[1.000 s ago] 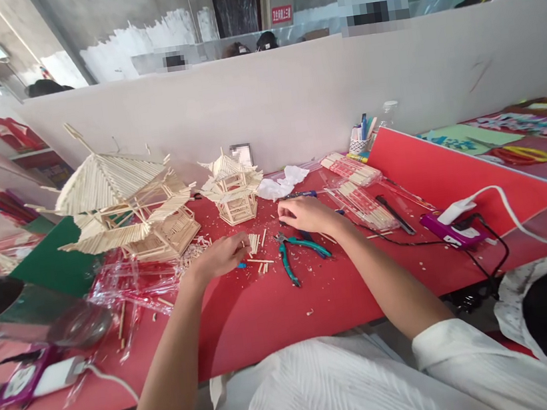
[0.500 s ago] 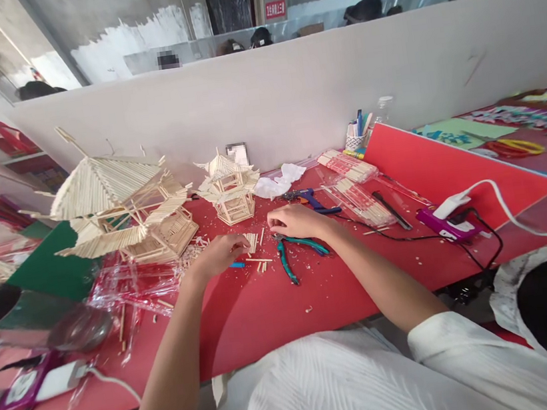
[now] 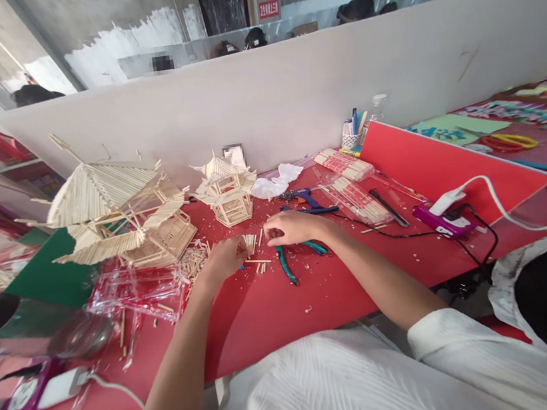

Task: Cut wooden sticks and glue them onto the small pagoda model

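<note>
My left hand [image 3: 230,256] is low over the red table, its fingers curled at the left edge of a small row of short wooden sticks [image 3: 250,243]. Whether it grips them is hard to see. To the right, my right hand [image 3: 293,228] has thumb and fingers bent together, and anything between the tips is too small to name. Under it lie green-handled pliers [image 3: 288,269], their jaws hidden. A few loose sticks [image 3: 259,261] lie between the hands. Behind stands a small wooden-stick pavilion [image 3: 230,196], with a larger pavilion [image 3: 105,193] to the left.
A blue glue gun [image 3: 307,198] and bagged sticks [image 3: 353,198] lie beyond my right hand. A red board [image 3: 450,165] leans at the right, near a purple power socket [image 3: 447,219]. Crumpled plastic wrap [image 3: 136,287] and a clear container [image 3: 63,330] are at left.
My right hand has moved slightly left and down, towards the short sticks, over the pliers' pivot. My left hand has turned and now covers most of the blue piece beside it.
</note>
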The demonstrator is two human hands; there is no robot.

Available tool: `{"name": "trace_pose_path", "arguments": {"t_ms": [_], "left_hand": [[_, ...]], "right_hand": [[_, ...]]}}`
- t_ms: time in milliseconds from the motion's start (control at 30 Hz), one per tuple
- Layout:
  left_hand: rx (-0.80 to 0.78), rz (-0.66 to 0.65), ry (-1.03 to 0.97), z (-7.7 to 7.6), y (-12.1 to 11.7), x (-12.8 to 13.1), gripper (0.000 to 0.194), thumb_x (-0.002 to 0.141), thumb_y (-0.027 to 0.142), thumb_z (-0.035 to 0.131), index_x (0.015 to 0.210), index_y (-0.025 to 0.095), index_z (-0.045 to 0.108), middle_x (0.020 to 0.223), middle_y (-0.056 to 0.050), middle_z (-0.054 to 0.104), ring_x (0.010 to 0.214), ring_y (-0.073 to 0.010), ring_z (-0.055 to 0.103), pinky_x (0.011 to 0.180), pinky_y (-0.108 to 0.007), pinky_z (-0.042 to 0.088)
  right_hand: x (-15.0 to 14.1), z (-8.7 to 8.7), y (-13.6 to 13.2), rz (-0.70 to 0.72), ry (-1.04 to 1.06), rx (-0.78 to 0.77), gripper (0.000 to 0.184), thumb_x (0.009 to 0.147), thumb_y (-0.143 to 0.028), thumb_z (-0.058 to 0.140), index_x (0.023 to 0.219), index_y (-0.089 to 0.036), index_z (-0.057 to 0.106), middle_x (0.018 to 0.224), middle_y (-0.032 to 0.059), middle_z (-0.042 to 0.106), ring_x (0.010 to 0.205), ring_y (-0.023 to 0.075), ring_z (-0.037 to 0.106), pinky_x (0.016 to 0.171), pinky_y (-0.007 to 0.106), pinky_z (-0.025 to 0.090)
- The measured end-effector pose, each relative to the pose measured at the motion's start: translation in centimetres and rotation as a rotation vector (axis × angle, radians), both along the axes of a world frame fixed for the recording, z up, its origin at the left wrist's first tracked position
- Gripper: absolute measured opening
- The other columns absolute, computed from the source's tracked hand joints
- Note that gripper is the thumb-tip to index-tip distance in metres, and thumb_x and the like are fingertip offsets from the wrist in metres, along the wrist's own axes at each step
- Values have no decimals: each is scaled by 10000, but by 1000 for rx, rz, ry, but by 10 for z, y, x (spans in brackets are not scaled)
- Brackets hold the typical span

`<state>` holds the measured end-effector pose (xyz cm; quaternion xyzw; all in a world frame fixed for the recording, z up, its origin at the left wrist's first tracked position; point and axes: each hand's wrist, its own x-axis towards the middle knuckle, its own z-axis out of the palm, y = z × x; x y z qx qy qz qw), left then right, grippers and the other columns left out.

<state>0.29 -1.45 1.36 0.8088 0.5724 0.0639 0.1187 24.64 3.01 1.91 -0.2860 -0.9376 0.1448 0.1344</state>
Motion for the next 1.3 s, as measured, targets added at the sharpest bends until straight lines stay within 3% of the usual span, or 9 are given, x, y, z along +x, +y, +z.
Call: {"name": "trace_pose_path", "arguments": {"t_ms": [133, 400, 633, 767, 933, 1033, 1133, 1300], "left_hand": [[22, 4, -35, -7, 0, 4, 97, 854, 255, 567, 862, 209, 651, 834, -71, 731, 800, -233, 684, 656, -282, 414], [-19, 25, -3, -8, -2, 6, 70, 856, 229, 581, 875, 218, 648, 874, -68, 738, 849, -246, 689, 705, -293, 431], [-46, 12, 21, -5, -6, 6, 93, 852, 199, 586, 927, 210, 641, 911, -76, 731, 890, -256, 678, 731, -310, 418], [-22, -46, 1, -9, -7, 1, 131, 845, 185, 556, 942, 213, 639, 913, -70, 726, 875, -240, 669, 755, -307, 424], [-19, -61, -73, -3, -6, -1, 163, 836, 168, 539, 938, 208, 659, 875, -58, 717, 808, -218, 650, 725, -295, 417], [-4, -71, -186, 2, -1, -3, 154, 863, 240, 517, 858, 194, 664, 777, -40, 693, 697, -183, 609, 650, -273, 395], [1, -69, -431, 3, 6, -6, 229, 881, 360, 519, 823, 177, 643, 750, -24, 669, 659, -155, 568, 623, -255, 397], [-91, -57, -804, 2, 9, -5, 367, 817, 526, 636, 821, 159, 629, 740, -16, 638, 655, -127, 537, 636, -245, 423]], "right_hand": [[-3, 0, -2, 114, -125, -9, 51, 853, -241, 681, 856, -198, 709, 947, 53, 677, 851, 183, 611, 729, 271, 401], [18, 9, 3, 7, -283, -191, 54, 822, -241, 678, 802, -202, 709, 835, 21, 676, 695, 141, 582, 618, 246, 383], [37, 9, 16, 22, -280, -348, 107, 802, -159, 661, 830, -204, 754, 884, 16, 742, 776, 146, 650, 667, 227, 437], [37, 9, 18, -14, -102, -221, 130, 856, -183, 614, 895, -203, 736, 893, 23, 746, 779, 151, 652, 698, 244, 437], [35, 11, 17, -289, 182, 8, 174, 914, -238, 540, 960, -199, 704, 894, 34, 743, 781, 159, 653, 714, 256, 426], [36, 10, 18, -365, 253, 64, 202, 927, -265, 522, 980, -186, 700, 896, 46, 740, 780, 162, 650, 715, 257, 427], [34, 9, 19, -363, 304, 72, 211, 937, -278, 516, 989, -181, 696, 917, 51, 737, 802, 165, 651, 737, 264, 441], [18, 6, 9, -177, 369, -1, 198, 909, -297, 614, 1072, -198, 666, 941, 36, 728, 844, 157, 662, 784, 267, 472]]}}
